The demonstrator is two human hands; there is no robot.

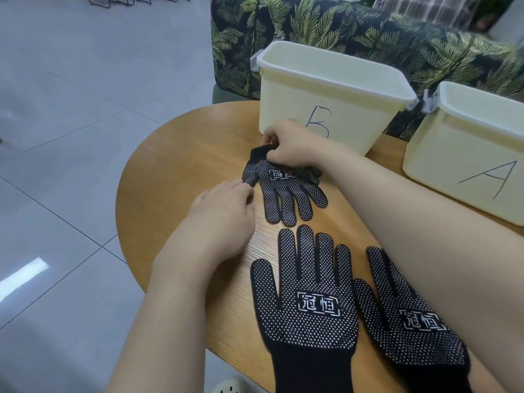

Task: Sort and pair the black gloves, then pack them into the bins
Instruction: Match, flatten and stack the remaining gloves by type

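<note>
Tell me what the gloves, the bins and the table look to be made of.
Gloves: black knit fabric, seemingly with raised white grip dots, ribbed cuffs.
Bins: cream plastic, smooth, slightly glossy, moulded rims.
Table: wood or wood-look laminate, judging by its grain lines; satin finish.

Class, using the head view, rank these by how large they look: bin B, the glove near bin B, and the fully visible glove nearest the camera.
1. Bin B.
2. Nearest fully visible glove, though its nearness to the camera enlarges it.
3. Glove near bin B.
The two gloves may well match in real size.

Four black gloves [304, 302], two cream bins [326, 89], one table [181, 171]
</note>
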